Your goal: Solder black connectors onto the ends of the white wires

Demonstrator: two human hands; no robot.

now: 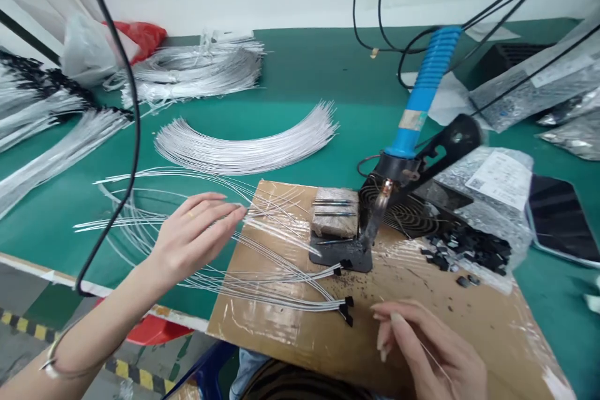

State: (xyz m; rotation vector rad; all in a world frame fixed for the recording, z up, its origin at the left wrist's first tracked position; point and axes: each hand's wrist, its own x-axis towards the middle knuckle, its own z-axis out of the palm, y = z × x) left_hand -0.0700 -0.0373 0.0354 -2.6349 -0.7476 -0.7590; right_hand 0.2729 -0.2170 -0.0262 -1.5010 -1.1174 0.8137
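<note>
My left hand (194, 231) reaches out flat, fingers stretched together, with the fingertips resting on loose thin silver wires (276, 231) at the left edge of a cardboard board (290, 331). My right hand (431, 347) hovers over the board's near edge, fingers curled, pinching a thin wire (434, 353) that runs across the palm. Finished wires with small black end pieces (345, 309) lie on the board between the hands. A blue-handled soldering iron (424, 97) sits in a black stand (342, 253), tip down beside a grey sponge block (335, 212).
A curved bundle of silver wires (248, 150) lies on the green table (328, 81), with more bundles (197, 72) at the back left. A pile of small black parts (469, 250), a small fan (407, 212), foil bags (539, 87), a phone (560, 219) and a hanging black cable (134, 112) surround the board.
</note>
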